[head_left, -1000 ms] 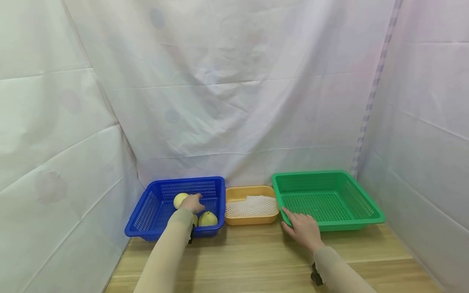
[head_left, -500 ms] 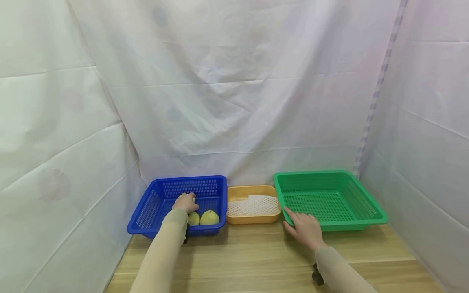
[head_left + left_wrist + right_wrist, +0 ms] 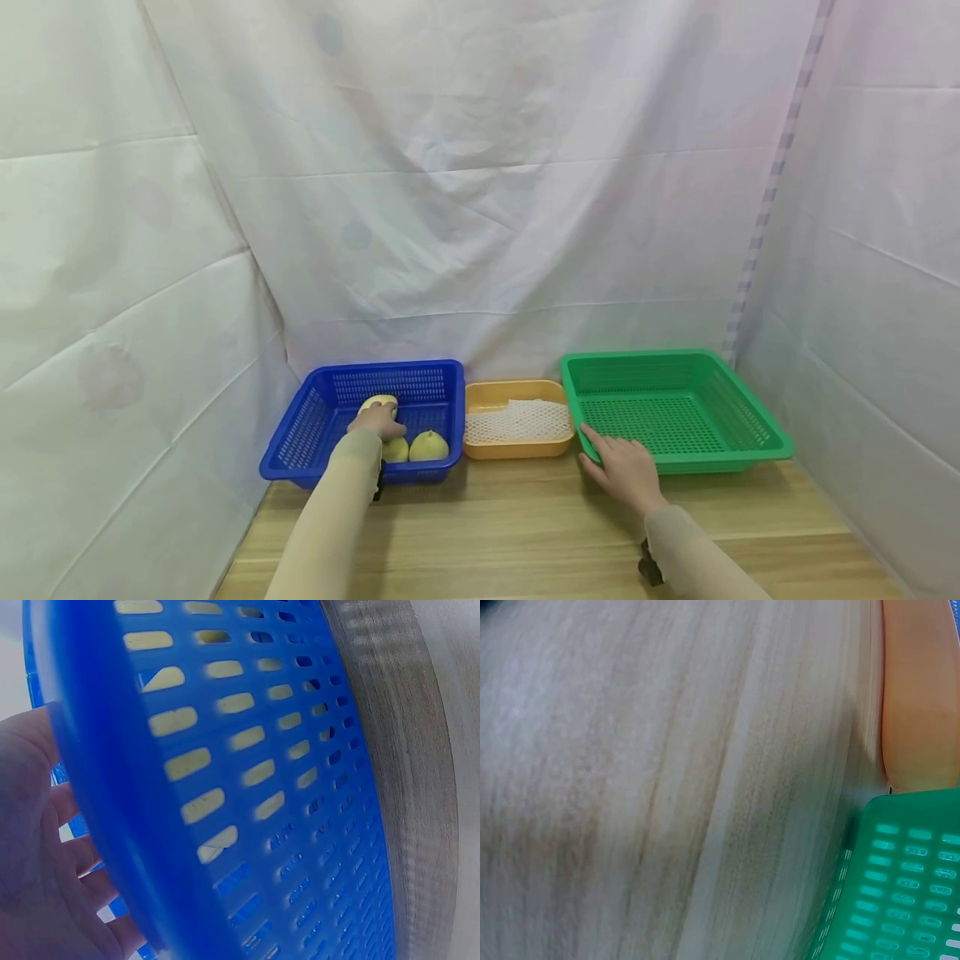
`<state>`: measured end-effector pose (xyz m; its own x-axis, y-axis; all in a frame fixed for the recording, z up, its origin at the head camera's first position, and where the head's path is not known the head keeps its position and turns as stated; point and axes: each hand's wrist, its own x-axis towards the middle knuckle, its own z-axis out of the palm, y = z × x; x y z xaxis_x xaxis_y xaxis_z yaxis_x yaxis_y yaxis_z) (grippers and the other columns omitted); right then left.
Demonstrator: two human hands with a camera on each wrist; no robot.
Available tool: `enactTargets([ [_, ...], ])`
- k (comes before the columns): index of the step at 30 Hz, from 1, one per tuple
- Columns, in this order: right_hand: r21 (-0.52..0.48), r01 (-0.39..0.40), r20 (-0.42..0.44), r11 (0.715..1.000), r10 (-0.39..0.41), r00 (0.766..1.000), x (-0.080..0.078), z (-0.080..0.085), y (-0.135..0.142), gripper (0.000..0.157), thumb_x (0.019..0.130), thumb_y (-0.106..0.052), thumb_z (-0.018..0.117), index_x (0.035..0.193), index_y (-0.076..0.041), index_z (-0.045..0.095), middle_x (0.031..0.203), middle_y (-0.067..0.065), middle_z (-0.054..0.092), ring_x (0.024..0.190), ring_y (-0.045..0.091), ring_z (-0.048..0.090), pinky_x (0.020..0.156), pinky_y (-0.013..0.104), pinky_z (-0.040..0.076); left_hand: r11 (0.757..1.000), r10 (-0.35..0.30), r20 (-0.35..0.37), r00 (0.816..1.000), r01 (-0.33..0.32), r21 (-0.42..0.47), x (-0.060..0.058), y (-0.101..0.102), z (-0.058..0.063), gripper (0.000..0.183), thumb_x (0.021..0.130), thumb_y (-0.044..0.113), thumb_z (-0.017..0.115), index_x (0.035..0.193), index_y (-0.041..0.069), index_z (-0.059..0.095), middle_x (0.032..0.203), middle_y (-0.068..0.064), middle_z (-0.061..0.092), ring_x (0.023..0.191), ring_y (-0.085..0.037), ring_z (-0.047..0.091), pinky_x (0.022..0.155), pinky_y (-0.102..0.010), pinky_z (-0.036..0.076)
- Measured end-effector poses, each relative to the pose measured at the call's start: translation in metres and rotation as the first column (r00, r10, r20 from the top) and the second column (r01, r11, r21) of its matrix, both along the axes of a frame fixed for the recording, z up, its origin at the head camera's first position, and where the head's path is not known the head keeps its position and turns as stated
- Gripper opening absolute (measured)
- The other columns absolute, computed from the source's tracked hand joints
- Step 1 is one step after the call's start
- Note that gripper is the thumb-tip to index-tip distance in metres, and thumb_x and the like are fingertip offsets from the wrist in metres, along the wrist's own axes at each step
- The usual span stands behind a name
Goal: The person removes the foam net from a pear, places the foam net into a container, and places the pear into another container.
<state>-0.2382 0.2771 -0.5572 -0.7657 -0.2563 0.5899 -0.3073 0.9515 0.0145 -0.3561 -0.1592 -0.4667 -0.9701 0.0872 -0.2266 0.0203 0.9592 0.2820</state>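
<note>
In the head view my left hand (image 3: 377,422) reaches into the blue basket (image 3: 300,479). Its fingers touch the near side of a pale yellow pear (image 3: 380,401), whose far part shows beyond them. Two more pears lie nearer me: one (image 3: 395,451) under the wrist, partly hidden, and another (image 3: 429,446) with its stem up. The left wrist view has the left hand (image 3: 45,862) behind the basket's rim, fingers spread and fingertips hidden. My right hand (image 3: 624,472) rests on the near left corner of the green basket (image 3: 720,461), index finger along the rim.
Between the baskets stands a small orange tray (image 3: 517,451) holding white foam netting (image 3: 528,421). Everything stands on a wooden table (image 3: 517,533). White cloth (image 3: 480,208) hangs behind and on both sides.
My left hand has shifted left over the far pear, then back a little, so more of that pear shows now. The right hand stays on the green basket's corner.
</note>
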Motion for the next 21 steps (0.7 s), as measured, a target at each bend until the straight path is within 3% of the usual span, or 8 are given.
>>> enactTargets([
  [12, 0.006, -0.013, -0.012, 1.0, 0.013, 1.0, -0.002, 0.002, 0.0, 0.059, 0.083, -0.041, 0.072, 0.134, -0.016, 0.058, 0.083, 0.003, 0.07, 0.068, 0.022, 0.064, 0.058, 0.037, 0.046, 1.0, 0.007, -0.021, 1.0, -0.007, -0.001, -0.005, -0.004, -0.01, 0.067, 0.087, 0.03, 0.064, 0.146, 0.007, 0.041, 0.145, -0.025, 0.04, 0.122, -0.046, 0.046, 0.087, -0.062, 0.042],
  [16, 0.0, -0.01, -0.003, 1.0, 0.01, 1.0, -0.002, 0.001, 0.0, 0.059, 0.082, -0.04, 0.073, 0.134, -0.016, 0.058, 0.086, 0.005, 0.071, 0.069, 0.023, 0.064, 0.059, 0.039, 0.047, 1.0, 0.008, -0.038, 0.999, -0.007, 0.016, -0.002, -0.001, -0.005, 0.068, 0.086, 0.029, 0.065, 0.146, 0.009, 0.042, 0.144, -0.024, 0.043, 0.119, -0.044, 0.049, 0.082, -0.058, 0.045],
  [21, -0.006, 0.003, 0.044, 1.0, -0.003, 0.999, -0.001, 0.001, 0.001, 0.06, 0.083, -0.04, 0.073, 0.136, -0.016, 0.057, 0.095, 0.006, 0.072, 0.076, 0.025, 0.066, 0.066, 0.043, 0.05, 1.0, -0.01, -0.074, 0.997, 0.011, 0.02, 0.005, 0.003, 0.004, 0.065, 0.091, 0.034, 0.063, 0.147, 0.011, 0.041, 0.146, -0.022, 0.04, 0.127, -0.042, 0.044, 0.09, -0.061, 0.043],
])
